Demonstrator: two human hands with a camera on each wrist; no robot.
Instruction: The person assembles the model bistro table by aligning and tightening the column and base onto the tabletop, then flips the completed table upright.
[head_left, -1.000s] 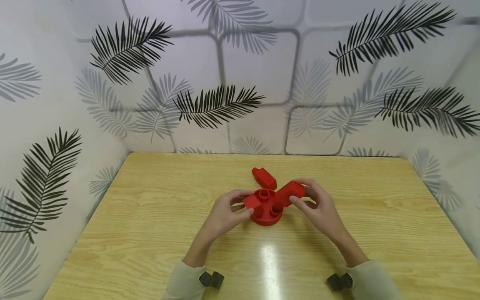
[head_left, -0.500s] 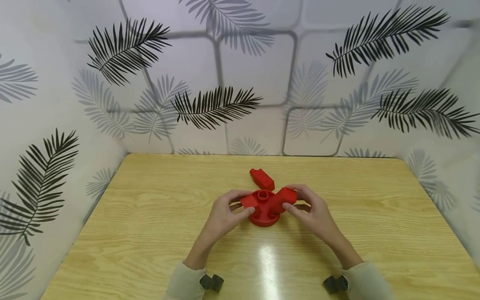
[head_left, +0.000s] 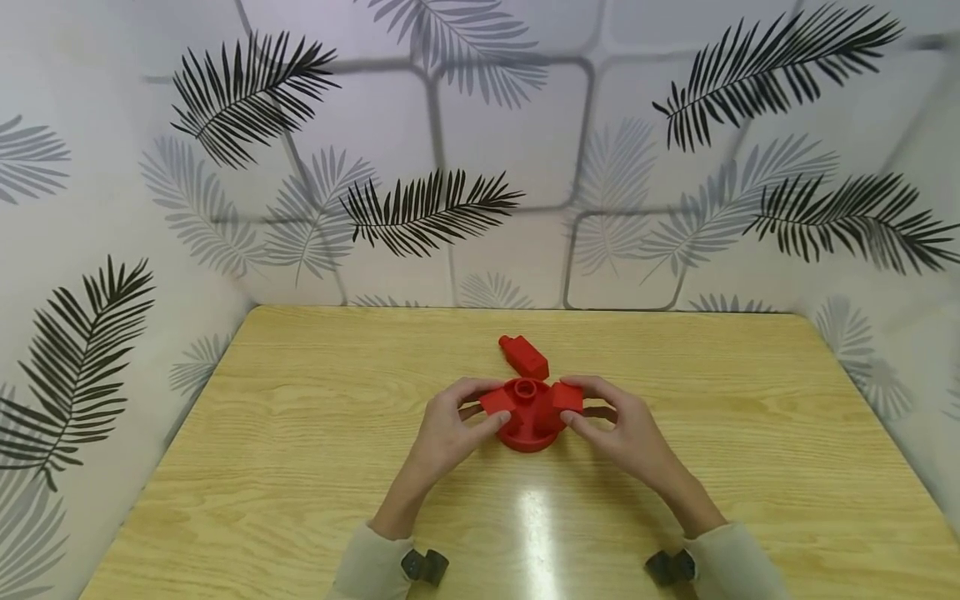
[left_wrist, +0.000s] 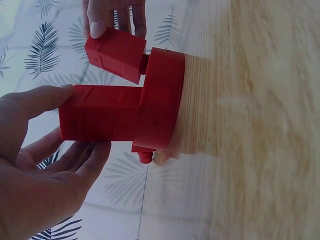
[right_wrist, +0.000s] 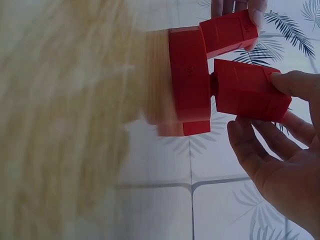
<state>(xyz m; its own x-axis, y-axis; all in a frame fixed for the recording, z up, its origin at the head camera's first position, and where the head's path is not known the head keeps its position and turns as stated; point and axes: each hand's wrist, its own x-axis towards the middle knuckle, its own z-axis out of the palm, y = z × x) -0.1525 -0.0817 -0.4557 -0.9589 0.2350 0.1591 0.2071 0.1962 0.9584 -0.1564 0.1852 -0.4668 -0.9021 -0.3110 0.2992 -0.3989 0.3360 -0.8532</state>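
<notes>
A round red base (head_left: pixel 527 440) with raised sockets stands on the table. My left hand (head_left: pixel 453 421) pinches a red rectangular block (left_wrist: pixel 100 112) that stands upright on the base's left side. Between thumb and fingers, my right hand (head_left: pixel 618 425) holds a second red block (right_wrist: pixel 250 92) over the base's right side. Its narrow neck points down at the base, and the block leans slightly; how deep the neck sits I cannot tell. At the back of the base, one ring-shaped socket (head_left: pixel 525 389) shows with nothing in it.
A third red block (head_left: pixel 525 357) with a knobbed end lies on its side just behind the base. The wood-grain table (head_left: pixel 315 400) reaches back to a leaf-patterned wall covering (head_left: pixel 510 125).
My right hand has moved left and tipped its block from a strong slant to nearly upright over the base. My left hand keeps its hold on the left block.
</notes>
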